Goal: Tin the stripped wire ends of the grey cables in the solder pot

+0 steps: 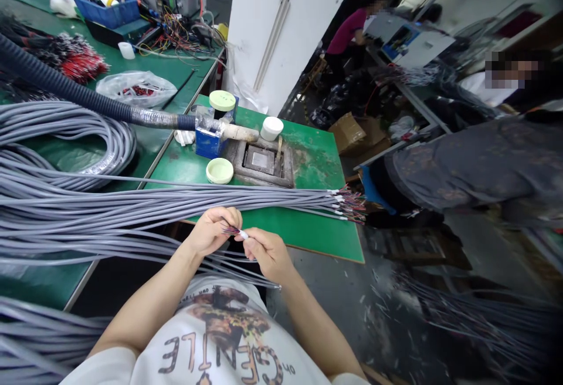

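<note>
My left hand [214, 229] and my right hand [266, 251] meet just in front of the green table's near edge [308, 244]. Both pinch the stripped end of one grey cable [243, 235], where a white sleeve and thin coloured wires stick out. The left fingers curl round the coloured wire tips; the right thumb and forefinger grip the sleeve. A long bundle of grey cables [176, 200] lies across the table beyond my hands, its stripped coloured ends [349, 204] fanned out at the right.
A metal solder pot [263, 162] sits mid-table with a corrugated hose [65, 88] leading to it, a blue box [206, 138] and several round lids. Coiled grey cable [88, 138] fills the left bench. Other people sit at the right. Wire scraps litter the floor.
</note>
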`<state>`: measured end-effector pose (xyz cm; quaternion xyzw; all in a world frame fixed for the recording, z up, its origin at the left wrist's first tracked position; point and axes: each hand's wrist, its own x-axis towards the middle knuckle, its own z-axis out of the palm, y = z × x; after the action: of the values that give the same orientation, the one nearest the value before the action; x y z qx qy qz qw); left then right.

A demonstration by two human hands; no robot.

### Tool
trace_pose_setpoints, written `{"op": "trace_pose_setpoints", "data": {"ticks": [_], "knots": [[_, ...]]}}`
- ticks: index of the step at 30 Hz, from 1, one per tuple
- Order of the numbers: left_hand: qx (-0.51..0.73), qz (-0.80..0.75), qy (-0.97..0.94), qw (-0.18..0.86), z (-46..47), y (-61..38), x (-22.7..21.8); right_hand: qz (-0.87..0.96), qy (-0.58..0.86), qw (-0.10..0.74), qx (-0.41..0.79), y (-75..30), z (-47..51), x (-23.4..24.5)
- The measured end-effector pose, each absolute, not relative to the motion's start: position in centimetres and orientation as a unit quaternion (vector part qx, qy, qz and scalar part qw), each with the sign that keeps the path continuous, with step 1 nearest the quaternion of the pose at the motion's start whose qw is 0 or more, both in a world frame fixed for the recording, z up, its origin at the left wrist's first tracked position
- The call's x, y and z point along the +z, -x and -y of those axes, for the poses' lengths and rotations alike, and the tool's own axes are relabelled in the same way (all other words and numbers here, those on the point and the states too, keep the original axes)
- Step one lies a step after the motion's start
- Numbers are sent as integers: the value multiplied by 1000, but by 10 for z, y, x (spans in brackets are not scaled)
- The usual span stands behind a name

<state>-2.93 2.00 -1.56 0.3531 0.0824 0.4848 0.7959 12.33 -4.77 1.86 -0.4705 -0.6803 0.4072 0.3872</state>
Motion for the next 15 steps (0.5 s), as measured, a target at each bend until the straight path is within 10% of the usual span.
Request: {"op": "trace_pose_setpoints", "data": {"ticks": [15], "knots": [[457,-222,-192,840,-2,-2,-20,565,542,443,436,-124,47,17]]}}
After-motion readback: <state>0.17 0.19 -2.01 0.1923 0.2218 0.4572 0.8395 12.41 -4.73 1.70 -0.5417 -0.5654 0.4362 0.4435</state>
